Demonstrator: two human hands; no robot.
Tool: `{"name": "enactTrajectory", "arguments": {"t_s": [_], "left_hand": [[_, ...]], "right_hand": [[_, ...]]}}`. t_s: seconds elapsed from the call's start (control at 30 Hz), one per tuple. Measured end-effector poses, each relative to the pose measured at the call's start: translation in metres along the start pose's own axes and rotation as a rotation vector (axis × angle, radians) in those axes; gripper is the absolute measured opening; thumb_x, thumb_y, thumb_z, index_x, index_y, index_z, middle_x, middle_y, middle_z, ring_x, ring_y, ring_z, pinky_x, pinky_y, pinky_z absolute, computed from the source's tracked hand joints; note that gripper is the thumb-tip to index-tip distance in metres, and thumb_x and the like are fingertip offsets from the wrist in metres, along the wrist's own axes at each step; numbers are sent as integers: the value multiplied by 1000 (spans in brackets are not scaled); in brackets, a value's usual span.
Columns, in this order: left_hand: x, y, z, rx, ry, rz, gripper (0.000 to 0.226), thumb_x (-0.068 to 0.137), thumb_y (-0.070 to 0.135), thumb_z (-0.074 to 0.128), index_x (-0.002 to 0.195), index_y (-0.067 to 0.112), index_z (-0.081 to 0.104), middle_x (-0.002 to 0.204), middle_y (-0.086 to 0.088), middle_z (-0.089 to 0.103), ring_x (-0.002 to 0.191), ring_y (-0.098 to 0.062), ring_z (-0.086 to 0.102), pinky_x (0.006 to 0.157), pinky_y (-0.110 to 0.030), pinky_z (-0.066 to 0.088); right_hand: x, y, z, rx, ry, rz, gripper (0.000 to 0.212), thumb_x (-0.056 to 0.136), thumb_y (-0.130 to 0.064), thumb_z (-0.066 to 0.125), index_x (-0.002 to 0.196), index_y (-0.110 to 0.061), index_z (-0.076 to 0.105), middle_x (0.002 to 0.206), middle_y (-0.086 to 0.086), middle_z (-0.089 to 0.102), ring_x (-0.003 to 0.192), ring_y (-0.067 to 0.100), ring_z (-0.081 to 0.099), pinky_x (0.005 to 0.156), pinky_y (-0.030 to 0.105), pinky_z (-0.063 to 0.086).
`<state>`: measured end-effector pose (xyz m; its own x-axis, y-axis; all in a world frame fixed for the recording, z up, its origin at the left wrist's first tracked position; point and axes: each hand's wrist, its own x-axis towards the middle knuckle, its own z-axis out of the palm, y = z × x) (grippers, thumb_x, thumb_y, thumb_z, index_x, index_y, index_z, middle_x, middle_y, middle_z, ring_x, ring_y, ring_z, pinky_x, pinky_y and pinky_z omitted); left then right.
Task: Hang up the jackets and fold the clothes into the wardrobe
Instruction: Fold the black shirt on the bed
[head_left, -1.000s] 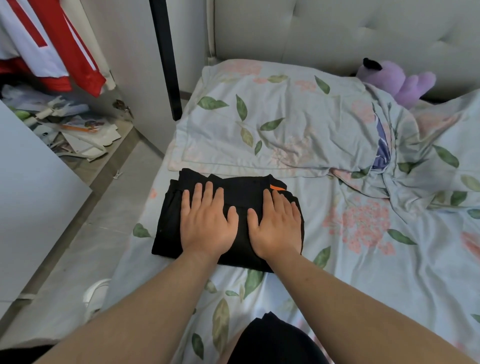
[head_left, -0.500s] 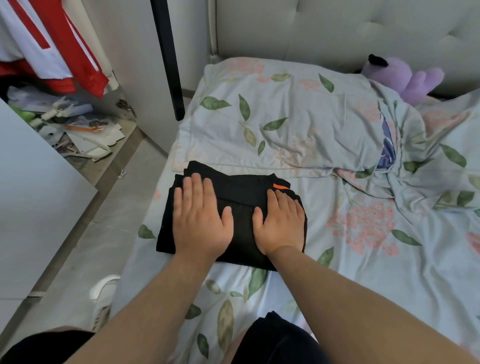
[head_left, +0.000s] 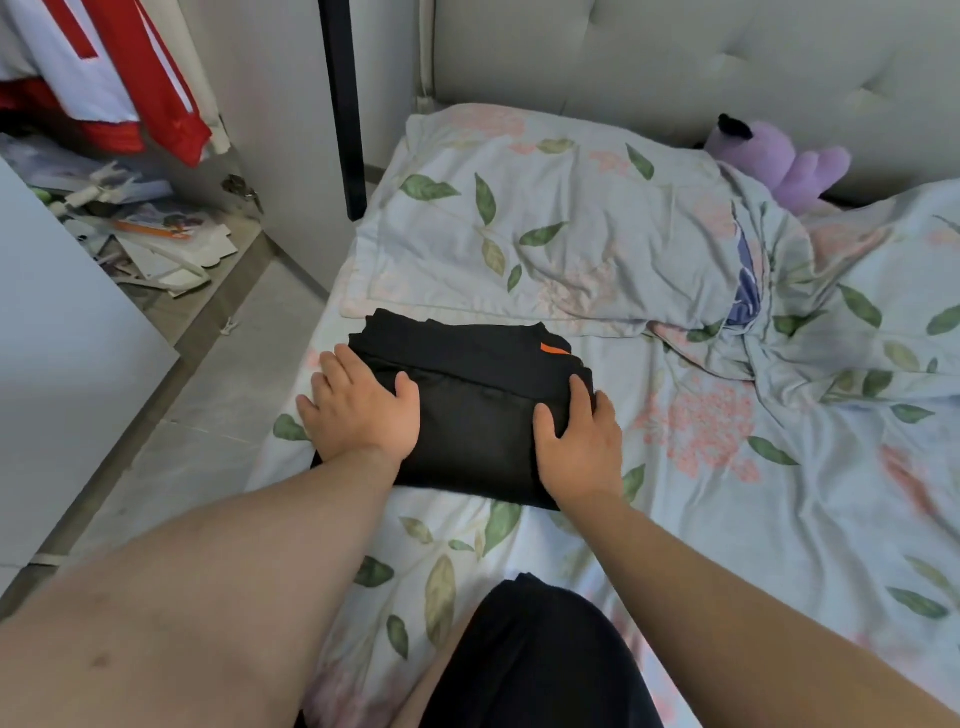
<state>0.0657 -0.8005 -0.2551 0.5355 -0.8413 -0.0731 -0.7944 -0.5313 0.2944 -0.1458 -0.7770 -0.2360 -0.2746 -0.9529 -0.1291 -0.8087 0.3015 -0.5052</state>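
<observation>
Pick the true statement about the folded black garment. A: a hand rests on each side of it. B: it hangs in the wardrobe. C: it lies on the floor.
A: the left hand and the right hand rest at opposite sides of the folded black garment on the bed.

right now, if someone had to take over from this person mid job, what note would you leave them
Left hand: flat on the left edge of the folded black garment, fingertips reaching onto the bed.
Right hand: flat on the garment's right edge; I cannot tell whether any fingers are tucked under it.
Garment: a compact rectangle on the bed, just in front of the pillow, orange tag facing up.
Done: this piece looks folded; a red and white jacket hangs in the open wardrobe to the left.
Left: lift the folded garment and put it in the wardrobe.
</observation>
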Motion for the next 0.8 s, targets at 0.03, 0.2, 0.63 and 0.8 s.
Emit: {"name": "enactTrajectory", "arguments": {"t_s": [0.03, 0.2, 0.63, 0.8], "left_hand": [[0, -1, 2, -2, 10, 6, 81, 91, 57, 37, 153, 7, 21, 158, -14, 29, 138, -31, 39, 112, -51, 29], [-2, -2, 1, -23, 23, 1, 80, 92, 55, 39, 153, 6, 20, 155, -13, 34, 125, -35, 47, 100, -49, 38], [-2, -1, 4, -33, 33, -15, 79, 92, 54, 41, 153, 7, 21, 152, -12, 36, 120, -35, 49, 95, -48, 40], [-1, -2, 4, -72, 42, -12, 78, 90, 54, 41, 150, 7, 24, 147, -12, 41, 115, -34, 50, 91, -47, 40]], "right_hand": [[-8, 6, 1, 6, -37, 38, 64, 98, -52, 36, 156, -30, 20, 156, 7, 29, 141, 27, 31, 118, 43, 27], [-5, 1, 13, -3, 4, 193, 63, 95, -49, 36, 154, -35, 20, 135, 13, 47, 121, 33, 45, 105, 44, 35], [-1, 4, 22, -114, 78, 105, 62, 96, -41, 37, 154, -26, 23, 143, 15, 39, 126, 34, 41, 109, 46, 32], [2, -30, 12, -386, 116, -520, 69, 84, -16, 24, 152, -13, 33, 157, 23, 27, 146, 39, 24, 122, 52, 12]]}}
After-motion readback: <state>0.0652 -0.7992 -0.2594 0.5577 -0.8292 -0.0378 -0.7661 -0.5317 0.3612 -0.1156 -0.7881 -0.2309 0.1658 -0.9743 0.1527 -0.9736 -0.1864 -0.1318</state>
